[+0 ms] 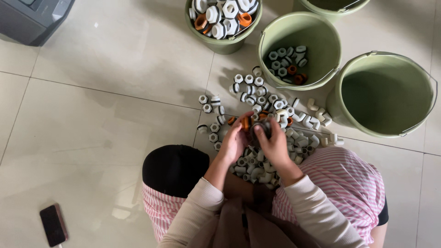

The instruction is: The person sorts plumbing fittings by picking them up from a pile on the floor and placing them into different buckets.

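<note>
Both hands are up together over the pile of white plastic fittings [271, 138] on the tiled floor [101, 105], just in front of the person's knees. Left hand [235, 140]: fingers curled shut around a small dark-and-orange fitting [253, 127]. Right hand [274, 144]: fingers closed on the same fitting from the other side, so it sits pinched between both hands, just above the pile.

Pile is mostly white hex nuts and elbows, with a few orange pieces mixed in.

Green buckets beyond the pile: the near middle bucket [317, 32] has a few fittings at the bottom, the top bucket [220, 43] is full, and the right bucket [395, 124] shows only bare inside. A phone [53, 225] lies on the floor, lower left, well apart.
</note>
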